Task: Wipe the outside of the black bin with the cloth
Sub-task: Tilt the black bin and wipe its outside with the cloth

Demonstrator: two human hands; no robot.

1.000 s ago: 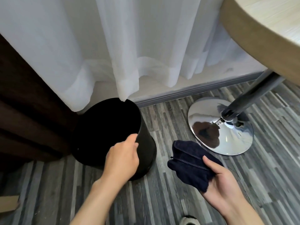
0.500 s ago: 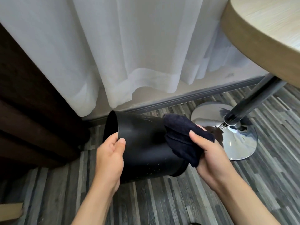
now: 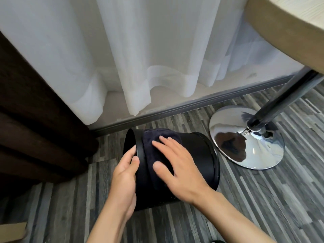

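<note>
Head view, single frame. Writing: no brand, label or lettering can be read on any item. Left hand: fingers curled over the rim of the black bin, thumb on the outer band and the other fingertips hidden inside the opening; a closed grip on the rim. Right hand: fingers spread and nearly flat, palm down, pressing the cloth against the bin's upper side wall; nothing is pinched between the fingers, the cloth is held by pressure alone. Cloth: dark navy, plush, draped over the curved wall just right of the left thumb and directly beneath the right fingers, running down the near side of the bin. Black bin: round, lying tilted on its side, opening towards the left hand, base rim towards the far right of the right hand; whether it rests on the floor or is held just above it cannot be told. Floor: grey wood-look planks in mixed tones, beneath both forearms. Beyond the hands: white sheer curtain hanging to a grey baseboard. Left of the left hand: dark brown curtain. Right of the right hand: polished chrome table base with a dark slanted post, under a light wood tabletop.
</note>
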